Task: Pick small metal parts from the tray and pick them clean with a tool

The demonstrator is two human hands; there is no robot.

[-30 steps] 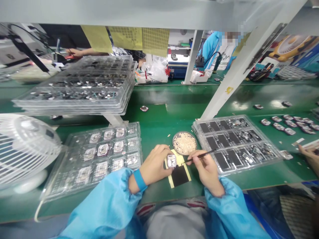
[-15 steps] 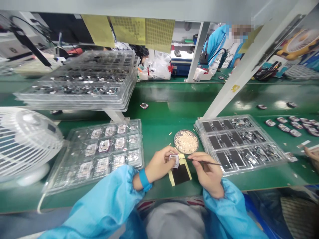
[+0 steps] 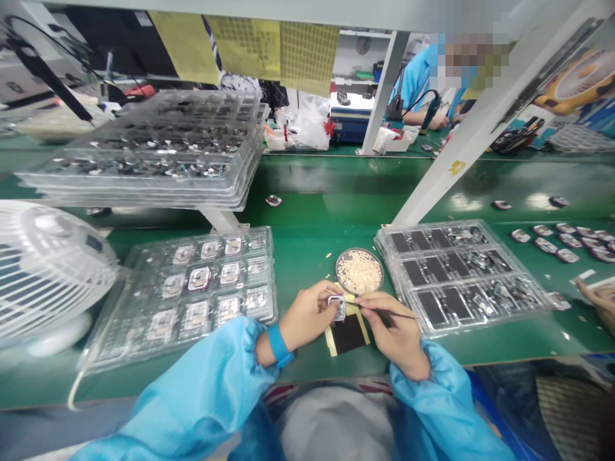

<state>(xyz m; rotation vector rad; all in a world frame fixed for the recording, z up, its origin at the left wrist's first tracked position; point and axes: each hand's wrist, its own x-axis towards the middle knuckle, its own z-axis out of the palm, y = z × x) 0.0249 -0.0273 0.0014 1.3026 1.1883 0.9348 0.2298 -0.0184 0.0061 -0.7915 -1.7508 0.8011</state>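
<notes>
Grasped by the left hand (image 3: 306, 315), a square part (image 3: 340, 311) seems unfinished; a thin tool (image 3: 401, 315) is held at its edge by the right hand (image 3: 400, 340).

We look across a green bench (image 3: 307, 237) that spans the frame, with pale glare on its raised back strip (image 3: 509, 186) at right. A grey shelf (image 3: 269, 14) crosses the top, and a pale post (image 3: 444, 153) slants down to the bench right of centre. Yellow sheets (image 3: 307, 61) hang at upper left and centre, beside a dark panel (image 3: 115, 45). Through the gap at upper centre we see a whitish wall (image 3: 348, 61) and a blue box (image 3: 349, 128). A white fan (image 3: 43, 269) stands at left, and a yellow fan (image 3: 579, 83) at upper right.
</notes>
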